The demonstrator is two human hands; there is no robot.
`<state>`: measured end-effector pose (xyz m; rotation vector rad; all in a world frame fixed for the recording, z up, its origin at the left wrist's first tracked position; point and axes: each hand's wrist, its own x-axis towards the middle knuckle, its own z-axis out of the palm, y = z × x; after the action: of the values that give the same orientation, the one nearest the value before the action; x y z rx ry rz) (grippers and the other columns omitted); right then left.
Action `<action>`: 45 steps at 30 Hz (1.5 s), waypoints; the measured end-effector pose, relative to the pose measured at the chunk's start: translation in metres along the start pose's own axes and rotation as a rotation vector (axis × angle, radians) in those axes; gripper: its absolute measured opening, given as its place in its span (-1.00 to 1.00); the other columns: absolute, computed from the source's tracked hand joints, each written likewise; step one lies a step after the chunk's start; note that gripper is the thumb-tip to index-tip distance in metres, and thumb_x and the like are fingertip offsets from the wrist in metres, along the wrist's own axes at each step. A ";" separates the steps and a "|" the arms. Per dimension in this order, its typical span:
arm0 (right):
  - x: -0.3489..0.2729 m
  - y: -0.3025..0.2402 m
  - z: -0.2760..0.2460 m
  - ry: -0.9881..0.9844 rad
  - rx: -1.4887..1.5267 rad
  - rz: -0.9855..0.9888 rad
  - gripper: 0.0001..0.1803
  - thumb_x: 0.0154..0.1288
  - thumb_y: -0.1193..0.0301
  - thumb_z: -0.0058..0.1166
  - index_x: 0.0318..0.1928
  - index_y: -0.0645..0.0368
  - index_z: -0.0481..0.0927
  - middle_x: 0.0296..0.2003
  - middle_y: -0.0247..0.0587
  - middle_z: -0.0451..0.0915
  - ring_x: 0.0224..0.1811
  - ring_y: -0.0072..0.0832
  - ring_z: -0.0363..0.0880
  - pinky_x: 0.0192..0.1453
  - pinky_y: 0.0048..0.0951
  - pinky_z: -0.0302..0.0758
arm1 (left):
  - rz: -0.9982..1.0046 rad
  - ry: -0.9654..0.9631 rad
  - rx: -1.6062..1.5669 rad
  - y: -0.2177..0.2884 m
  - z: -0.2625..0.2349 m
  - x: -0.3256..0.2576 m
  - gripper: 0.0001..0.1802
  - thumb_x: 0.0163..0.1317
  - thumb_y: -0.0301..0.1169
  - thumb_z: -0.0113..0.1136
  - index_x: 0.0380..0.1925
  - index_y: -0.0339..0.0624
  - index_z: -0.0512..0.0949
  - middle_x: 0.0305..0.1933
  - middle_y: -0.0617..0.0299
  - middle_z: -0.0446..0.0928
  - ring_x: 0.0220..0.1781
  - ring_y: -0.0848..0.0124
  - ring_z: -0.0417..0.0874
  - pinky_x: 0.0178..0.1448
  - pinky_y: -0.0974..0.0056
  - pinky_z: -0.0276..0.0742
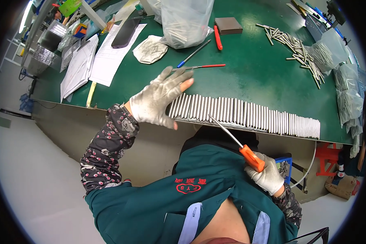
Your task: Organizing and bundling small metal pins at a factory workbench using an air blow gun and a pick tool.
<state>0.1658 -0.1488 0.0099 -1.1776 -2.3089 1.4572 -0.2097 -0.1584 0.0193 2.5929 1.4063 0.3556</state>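
Along the table's near edge runs a long row of thin metal rods (242, 112), laid side by side on a strip. At the row's left end, my left hand (155, 101) is open in a white glove with bare fingertips, its fingers spread above the table. My right hand (268, 174), also gloved, is closed round the orange handle of a screwdriver (252, 157) in front of the table edge. Its long steel shaft points up and left, with the tip over the middle of the row.
A loose heap of metal rods (295, 51) lies at the far right, beside plastic bags of rods (347, 95). Behind the row are a red-handled file (209, 65), a pen (194, 53), a red tool (218, 38), a brown block (228, 25), a cloth (150, 49), papers (105, 61) and a phone (126, 32).
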 end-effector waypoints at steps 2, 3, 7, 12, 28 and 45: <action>0.003 -0.002 0.003 -0.010 -0.008 -0.045 -0.75 -0.06 0.51 0.14 -0.28 0.27 0.52 -0.34 -0.02 0.55 -0.31 -0.09 0.54 -0.20 -0.32 0.49 | -0.045 -0.055 0.046 0.001 0.010 -0.013 0.21 -0.19 0.43 0.04 0.34 -0.16 -0.02 0.37 -0.11 0.03 0.44 -0.01 -0.03 0.44 -0.08 -0.25; 0.005 -0.003 0.005 -0.016 -0.016 -0.082 -0.76 -0.06 0.51 0.14 -0.29 0.27 0.52 -0.34 -0.02 0.55 -0.32 -0.09 0.54 -0.20 -0.32 0.49 | -0.084 -0.110 0.085 0.002 0.013 -0.018 0.22 -0.22 0.40 0.08 0.33 -0.17 -0.02 0.37 -0.12 0.03 0.43 -0.01 -0.03 0.44 -0.07 -0.23; 0.016 -0.007 0.014 -0.077 -0.035 -0.198 -0.76 -0.05 0.48 0.11 -0.29 0.24 0.53 -0.37 -0.03 0.55 -0.34 -0.07 0.54 -0.24 -0.31 0.50 | -0.035 -0.049 0.079 0.013 0.021 0.000 0.17 -0.17 0.33 0.11 0.33 -0.18 -0.01 0.36 -0.10 0.05 0.43 0.00 0.00 0.46 -0.03 -0.19; 0.019 -0.010 0.018 0.005 -0.107 -0.181 -0.77 -0.03 0.48 0.08 -0.27 0.23 0.54 -0.42 -0.02 0.55 -0.37 -0.05 0.54 -0.28 -0.30 0.51 | 0.017 -0.057 0.062 0.013 0.027 0.008 0.08 -0.10 0.27 0.09 0.32 -0.16 0.01 0.35 -0.05 0.09 0.42 0.04 0.05 0.45 -0.04 -0.15; 0.017 -0.005 0.019 0.024 -0.058 -0.166 -0.78 -0.01 0.46 0.08 -0.27 0.21 0.55 -0.40 -0.02 0.56 -0.35 -0.07 0.55 -0.27 -0.28 0.51 | -0.018 -0.081 0.021 0.016 0.022 0.009 0.11 -0.20 0.16 0.26 0.31 -0.12 0.02 0.35 -0.05 0.09 0.41 -0.01 0.04 0.44 -0.04 -0.11; -0.047 0.030 -0.021 0.117 0.155 0.105 -0.67 0.01 0.49 0.13 -0.14 0.30 0.53 -0.27 0.00 0.57 -0.32 -0.20 0.58 -0.17 -0.39 0.50 | -0.029 -0.113 0.083 0.025 0.007 0.030 0.11 -0.07 0.44 -0.10 0.32 -0.15 0.03 0.34 -0.13 0.09 0.41 -0.06 0.02 0.44 -0.11 -0.32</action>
<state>0.2247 -0.1605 0.0077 -1.3186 -2.0465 1.5265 -0.1718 -0.1465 0.0228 2.6093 1.4477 0.1472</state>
